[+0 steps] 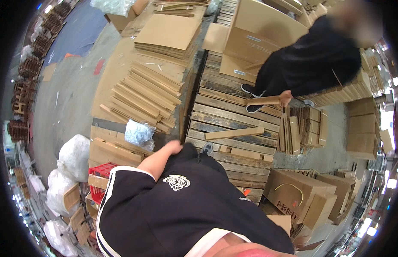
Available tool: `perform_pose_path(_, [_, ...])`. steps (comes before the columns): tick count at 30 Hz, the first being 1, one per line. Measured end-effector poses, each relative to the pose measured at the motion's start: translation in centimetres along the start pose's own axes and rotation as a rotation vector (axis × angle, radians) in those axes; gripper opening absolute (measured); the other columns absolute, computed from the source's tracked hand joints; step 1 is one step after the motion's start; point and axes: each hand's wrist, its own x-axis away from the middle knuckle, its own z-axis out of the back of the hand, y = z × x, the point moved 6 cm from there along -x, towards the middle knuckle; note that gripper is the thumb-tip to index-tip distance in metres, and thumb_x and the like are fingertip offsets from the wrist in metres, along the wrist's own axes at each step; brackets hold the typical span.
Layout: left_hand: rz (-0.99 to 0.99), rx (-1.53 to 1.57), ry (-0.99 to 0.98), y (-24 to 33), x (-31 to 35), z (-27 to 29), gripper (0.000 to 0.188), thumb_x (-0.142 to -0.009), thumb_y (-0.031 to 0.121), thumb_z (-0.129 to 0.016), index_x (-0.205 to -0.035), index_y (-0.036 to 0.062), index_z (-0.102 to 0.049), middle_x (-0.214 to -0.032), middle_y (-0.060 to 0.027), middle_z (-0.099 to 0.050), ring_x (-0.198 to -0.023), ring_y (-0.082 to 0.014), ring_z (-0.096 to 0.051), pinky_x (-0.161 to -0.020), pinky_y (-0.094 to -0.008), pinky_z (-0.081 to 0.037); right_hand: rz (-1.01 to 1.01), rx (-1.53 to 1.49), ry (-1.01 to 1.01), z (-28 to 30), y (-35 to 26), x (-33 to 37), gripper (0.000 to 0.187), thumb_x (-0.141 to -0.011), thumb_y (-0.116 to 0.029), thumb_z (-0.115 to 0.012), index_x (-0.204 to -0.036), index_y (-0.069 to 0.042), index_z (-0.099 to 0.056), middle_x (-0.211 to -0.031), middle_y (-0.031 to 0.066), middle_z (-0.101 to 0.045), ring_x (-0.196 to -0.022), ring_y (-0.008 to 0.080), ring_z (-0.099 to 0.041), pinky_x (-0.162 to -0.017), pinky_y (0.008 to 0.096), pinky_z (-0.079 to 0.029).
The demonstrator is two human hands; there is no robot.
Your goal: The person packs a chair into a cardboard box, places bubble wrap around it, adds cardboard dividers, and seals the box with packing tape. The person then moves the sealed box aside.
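Observation:
My left hand (176,147) hangs beside my dark-trousered left leg, its fingers too small and turned away to make out; I see no object in it. My right hand is out of sight. Nearest to my left hand is a clear plastic bag with pale blue contents (139,134), apart from it, lying by the stacked cardboard. Ahead, a long folded cardboard strip (234,133) rests on the wooden slatted pallet (233,101), where one of my shoes (207,148) shows. A co-worker in black grips another cardboard strip (263,101) with one hand (285,98).
Rows of long cardboard strips (143,94) and a stack of flat sheets (166,34) lie left of the pallet. A large carton (263,36) stands at its far end. More cartons (299,192) are at the right. A red crate (100,180) and wrapped white bundles (74,156) sit at my left.

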Motion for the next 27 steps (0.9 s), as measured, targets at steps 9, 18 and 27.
perform_pose_path(9, [-0.041,1.471,0.148,8.3,-12.6,26.5,0.061,-0.107,0.051,-0.062,-0.155,0.0130,-0.055,-0.140,-0.0097,-0.072,-0.124,-0.0262,-0.070,-0.102,-0.0455,-0.052,0.112,-0.346,-0.379,28.7,-43.8,-30.1,0.036,-0.086,-0.025,-0.081,-0.109,0.002,-0.078,-0.094,0.0153,-0.080,-0.088,0.0272,-0.079,-0.076,0.0411,-0.060])
perform_pose_path(18, [-0.687,1.570,-0.339,27.4,-20.9,46.9,0.071,-0.110,0.054,-0.061,-0.163,0.0094,-0.044,-0.158,-0.0134,-0.057,-0.143,-0.0287,-0.057,-0.115,-0.0541,-0.049,0.565,-0.816,-0.386,48.4,-82.9,-32.7,0.042,-0.086,-0.011,-0.079,-0.127,-0.003,-0.074,-0.110,0.0127,-0.080,-0.102,0.0231,-0.077,-0.091,0.0376,-0.059])
perform_pose_path(27, [-0.655,1.940,-0.470,24.9,-26.9,69.6,0.073,-0.105,0.048,-0.066,-0.160,0.0036,-0.046,-0.153,-0.0205,-0.060,-0.141,-0.0364,-0.061,-0.121,-0.0577,-0.048,1.049,-0.474,-0.449,61.3,-104.7,-39.4,0.067,-0.091,-0.043,-0.085,-0.138,-0.003,-0.059,-0.127,0.0238,-0.072,-0.121,0.0384,-0.071,-0.106,0.0464,-0.054])
